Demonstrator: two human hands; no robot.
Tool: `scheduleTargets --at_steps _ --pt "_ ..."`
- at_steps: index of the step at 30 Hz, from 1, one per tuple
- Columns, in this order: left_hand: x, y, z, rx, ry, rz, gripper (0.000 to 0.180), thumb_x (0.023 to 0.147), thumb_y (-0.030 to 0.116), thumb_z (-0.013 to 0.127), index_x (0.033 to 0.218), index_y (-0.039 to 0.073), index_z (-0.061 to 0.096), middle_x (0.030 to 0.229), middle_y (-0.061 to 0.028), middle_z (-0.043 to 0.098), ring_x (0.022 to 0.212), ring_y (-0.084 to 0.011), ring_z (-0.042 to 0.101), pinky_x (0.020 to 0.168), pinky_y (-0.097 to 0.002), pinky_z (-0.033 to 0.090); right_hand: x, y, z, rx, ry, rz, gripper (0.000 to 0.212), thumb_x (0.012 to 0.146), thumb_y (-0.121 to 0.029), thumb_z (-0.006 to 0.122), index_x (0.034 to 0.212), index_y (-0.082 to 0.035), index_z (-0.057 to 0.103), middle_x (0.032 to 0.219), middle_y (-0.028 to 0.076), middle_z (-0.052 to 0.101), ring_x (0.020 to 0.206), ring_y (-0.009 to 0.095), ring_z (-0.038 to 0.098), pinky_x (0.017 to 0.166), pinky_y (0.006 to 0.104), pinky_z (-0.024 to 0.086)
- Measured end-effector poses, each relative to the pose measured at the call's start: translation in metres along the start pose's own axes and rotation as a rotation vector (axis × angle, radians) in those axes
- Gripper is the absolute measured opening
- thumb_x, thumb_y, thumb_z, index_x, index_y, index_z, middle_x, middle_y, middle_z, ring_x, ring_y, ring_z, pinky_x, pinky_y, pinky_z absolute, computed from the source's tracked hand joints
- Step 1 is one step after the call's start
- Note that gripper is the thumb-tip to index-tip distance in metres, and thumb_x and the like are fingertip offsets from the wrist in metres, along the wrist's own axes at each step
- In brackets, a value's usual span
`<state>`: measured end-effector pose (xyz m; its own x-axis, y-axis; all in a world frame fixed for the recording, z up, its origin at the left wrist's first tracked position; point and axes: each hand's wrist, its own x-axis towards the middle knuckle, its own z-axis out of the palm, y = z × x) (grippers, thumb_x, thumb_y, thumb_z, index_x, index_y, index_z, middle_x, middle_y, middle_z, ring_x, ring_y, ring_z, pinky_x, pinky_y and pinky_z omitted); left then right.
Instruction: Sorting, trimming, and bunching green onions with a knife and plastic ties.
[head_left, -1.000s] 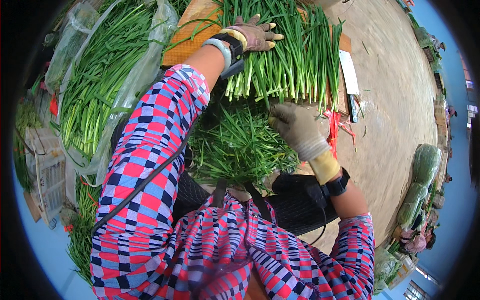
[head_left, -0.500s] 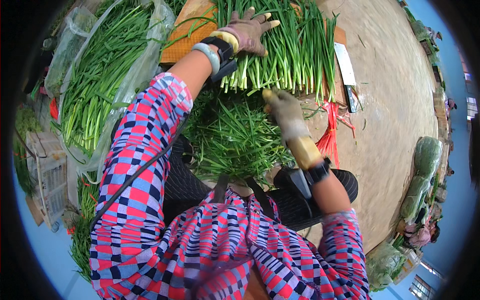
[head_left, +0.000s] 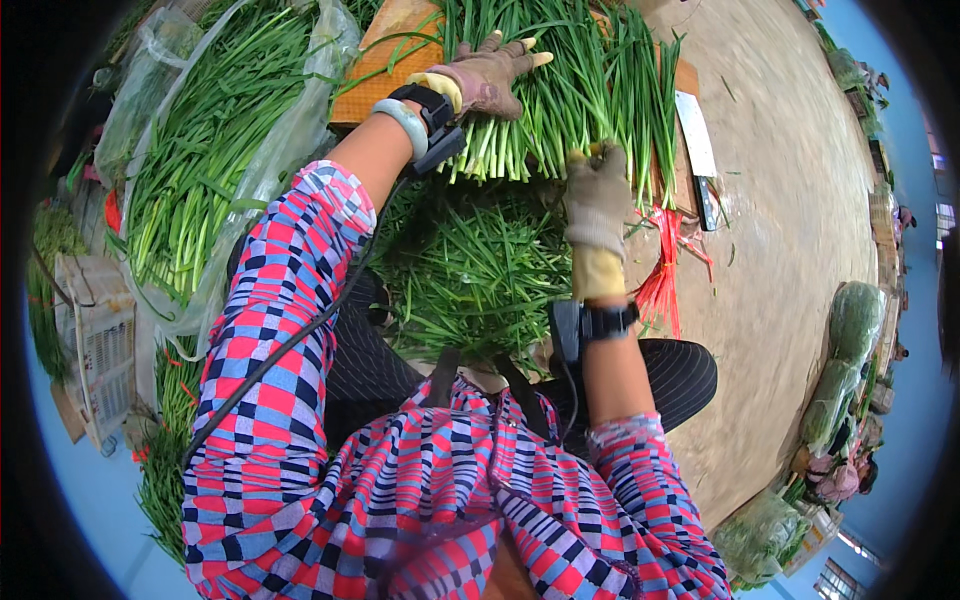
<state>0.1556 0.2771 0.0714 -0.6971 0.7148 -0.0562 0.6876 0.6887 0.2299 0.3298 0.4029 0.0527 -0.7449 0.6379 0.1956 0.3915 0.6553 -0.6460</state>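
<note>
Long green garlic chives [head_left: 560, 80] lie side by side on a wooden board [head_left: 385, 62], their pale cut ends toward me. My left hand [head_left: 482, 82], in a worn glove with bare fingertips, rests flat on the chives with its fingers spread. At the cut ends, right of the middle, my gloved right hand [head_left: 598, 190] has its fingers curled closed against the stalks; the palm side is hidden. A cleaver [head_left: 694, 135] with a black handle lies on the board's right edge. Red plastic ties [head_left: 662, 270] hang from the near right corner.
Loose green trimmings [head_left: 475, 275] heap up between my knees. To the left, clear plastic sheeting [head_left: 305, 120] holds more chives, with a white crate [head_left: 105, 350] nearer. Concrete floor [head_left: 780, 250] stretches right, toward wrapped green bundles [head_left: 845, 340] and distant people.
My right hand has moved up and to the right, from below the cut ends to against them. My left hand stays on the chives, slightly shifted.
</note>
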Motion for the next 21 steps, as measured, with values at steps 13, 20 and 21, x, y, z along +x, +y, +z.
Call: scheduleTargets --at_steps 13,20,21 --pt "0.011 0.033 0.0 0.231 -0.042 0.033 0.075 0.079 0.044 0.057 0.142 0.03 0.02 0.149 -0.002 0.017 0.137 -0.0328 0.01 0.105 -0.0529 0.013 -0.052 -0.012 -0.035 -0.267 -0.675 -0.256 0.023 0.085 -0.029 0.053 0.089 -0.01 0.064 0.086 0.016 0.065 0.08 0.034 0.063 0.068 0.0403 0.05" --pt "-0.001 0.02 -0.006 -0.002 0.195 -0.058 0.083 0.076 0.039 0.064 0.143 0.025 0.018 0.15 -0.007 0.013 0.137 -0.0334 0.007 0.109 -0.0513 0.008 -0.068 0.001 -0.077 -0.809 -1.117 -0.331 0.029 0.084 -0.026 0.054 0.102 -0.006 0.064 0.094 0.014 0.066 0.087 0.032 0.064 0.075 0.0378 0.051" --pt "-0.007 0.019 -0.013 -0.263 0.304 -0.198 0.085 0.075 0.035 0.067 0.143 0.021 0.019 0.148 -0.0089 0.019 0.135 -0.0336 0.017 0.109 -0.047 0.015 -0.046 -0.006 -0.092 -0.562 -0.819 -0.3 0.035 0.084 -0.029 0.055 0.108 -0.005 0.06 0.096 0.015 0.065 0.088 0.032 0.063 0.076 0.0389 0.05"
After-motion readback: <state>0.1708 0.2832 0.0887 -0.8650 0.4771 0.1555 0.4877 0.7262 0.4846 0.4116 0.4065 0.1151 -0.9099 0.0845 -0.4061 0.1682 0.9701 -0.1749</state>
